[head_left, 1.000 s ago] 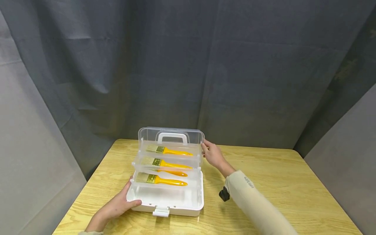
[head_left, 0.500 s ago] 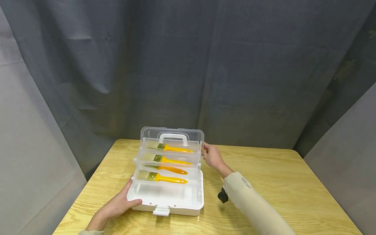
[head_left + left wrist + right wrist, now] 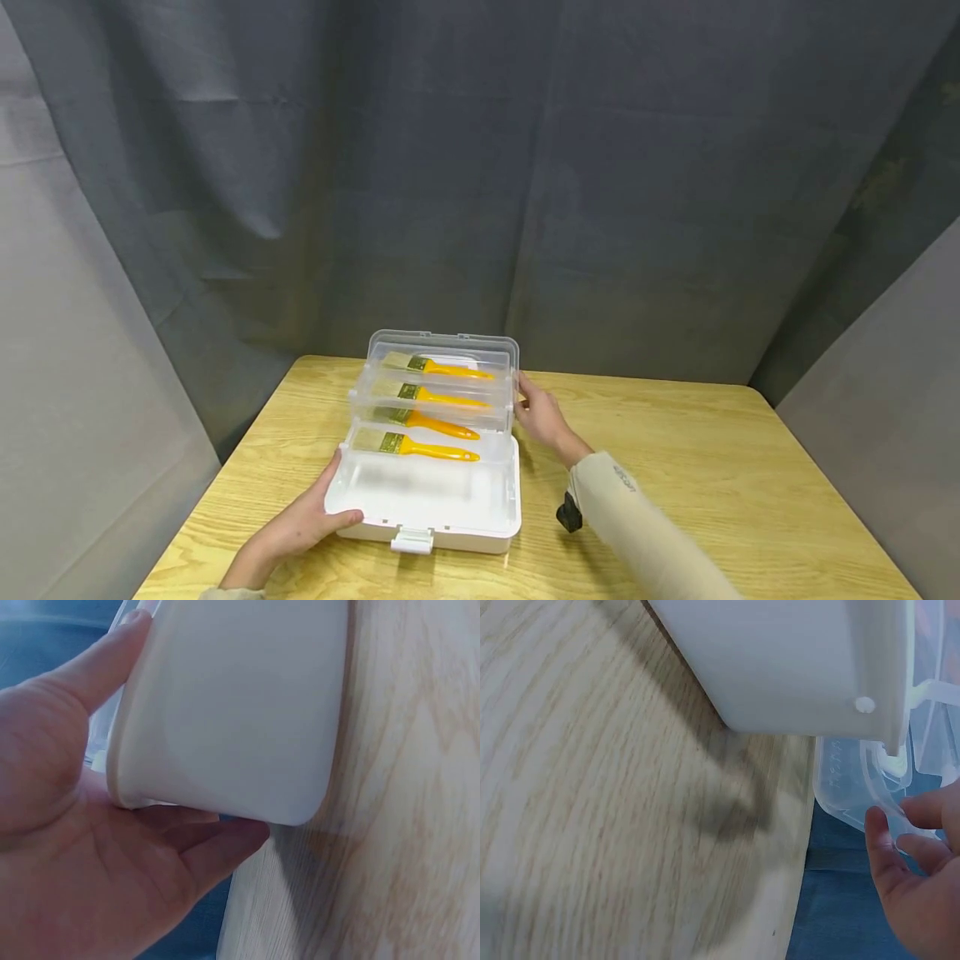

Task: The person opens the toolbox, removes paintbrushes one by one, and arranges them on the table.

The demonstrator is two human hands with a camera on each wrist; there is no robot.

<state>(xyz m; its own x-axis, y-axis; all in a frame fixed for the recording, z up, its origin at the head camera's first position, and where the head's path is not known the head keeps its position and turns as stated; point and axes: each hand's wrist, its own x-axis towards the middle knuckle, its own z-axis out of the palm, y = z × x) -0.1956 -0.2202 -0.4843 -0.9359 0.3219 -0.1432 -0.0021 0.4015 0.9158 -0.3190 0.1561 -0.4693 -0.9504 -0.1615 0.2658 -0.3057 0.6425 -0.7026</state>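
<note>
A white plastic storage box (image 3: 468, 542) lies open on the table, its clear lid (image 3: 495, 343) tipped back and its stepped trays raised. Several paintbrushes (image 3: 442, 452) with yellow handles and pale bristles lie in and below those trays. My left hand (image 3: 296, 521) grips the box's left side, thumb over the front corner. In the left wrist view, the left hand's fingers (image 3: 232, 844) wrap around the box's corner. At the far right, my right hand (image 3: 543, 417) pinches the lid's side edge. The right wrist view shows the right hand's fingertips (image 3: 877, 821) at the lid (image 3: 836, 780).
A white latch (image 3: 412, 542) hangs at the box's front. The wooden table (image 3: 712, 467) extends to both sides, its back edge just behind the lid. A grey curtain (image 3: 637, 208) hangs behind it. A black device (image 3: 569, 512) sits at the right wrist.
The lid has tipped farther back and the trays have spread, showing more of the brushes. My right hand has moved slightly back and down with the lid. The left hand stays put.
</note>
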